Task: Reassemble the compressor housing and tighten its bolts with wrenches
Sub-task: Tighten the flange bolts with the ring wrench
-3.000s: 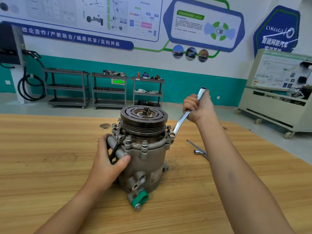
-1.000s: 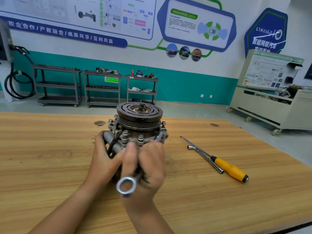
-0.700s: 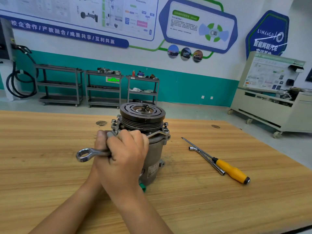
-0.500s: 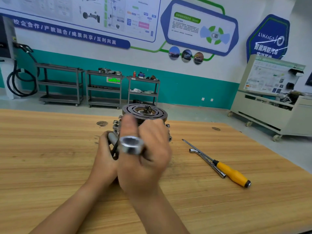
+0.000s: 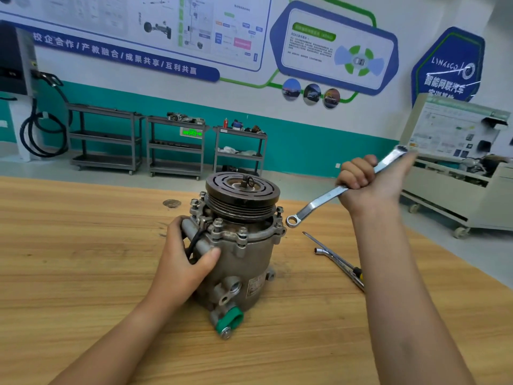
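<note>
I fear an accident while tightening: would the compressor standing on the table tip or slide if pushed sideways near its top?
The compressor looks all metal, so probably heavy. It stands on end with the wide pulley on top, so a high push may tip it; the left hand grips its side. On the smooth wooden table it might slide.

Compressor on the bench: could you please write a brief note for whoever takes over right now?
Left hand: grips the compressor by its side tube, steadying it upright on the table.
Right hand: grips the ring wrench mid-shaft; its ring end hangs beside the right flange bolt, not seated on it.
Done: housing together, bolts in place round the flange.
Left: seat the wrench and tighten; which bolts are already tight cannot be told.
Spare: L-shaped wrench and screwdriver lie to the right.
</note>
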{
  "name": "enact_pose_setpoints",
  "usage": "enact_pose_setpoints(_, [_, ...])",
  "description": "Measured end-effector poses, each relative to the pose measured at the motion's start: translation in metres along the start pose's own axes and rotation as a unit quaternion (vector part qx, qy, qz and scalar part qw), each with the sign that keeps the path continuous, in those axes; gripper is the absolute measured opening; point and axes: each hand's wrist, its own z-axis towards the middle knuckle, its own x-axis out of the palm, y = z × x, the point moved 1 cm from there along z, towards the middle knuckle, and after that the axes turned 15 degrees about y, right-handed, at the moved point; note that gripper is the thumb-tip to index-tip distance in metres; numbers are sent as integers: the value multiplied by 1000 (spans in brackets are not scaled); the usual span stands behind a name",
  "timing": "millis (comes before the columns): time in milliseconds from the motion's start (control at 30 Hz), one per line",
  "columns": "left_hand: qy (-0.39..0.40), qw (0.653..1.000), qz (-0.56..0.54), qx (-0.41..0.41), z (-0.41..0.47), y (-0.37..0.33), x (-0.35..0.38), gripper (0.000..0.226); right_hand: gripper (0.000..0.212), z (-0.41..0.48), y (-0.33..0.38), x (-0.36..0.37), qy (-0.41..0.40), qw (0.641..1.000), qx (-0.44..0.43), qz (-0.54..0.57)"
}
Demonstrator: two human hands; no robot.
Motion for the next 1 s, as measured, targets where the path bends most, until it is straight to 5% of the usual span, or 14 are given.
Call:
enact_pose_setpoints(100, [5, 1000, -5, 4, 0, 0, -1, 75, 66, 21, -6, -20, -63, 996, 60, 21])
enact_pose_setpoints(633, [-1, 999, -13, 30, -1, -4, 1, 79, 83, 54, -51, -48, -81, 973, 214, 41])
enact_pose_setpoints(1000, [-45, 998, 13, 42, -2, -7, 7, 71, 61, 34, -49, -59, -179, 972, 137, 72])
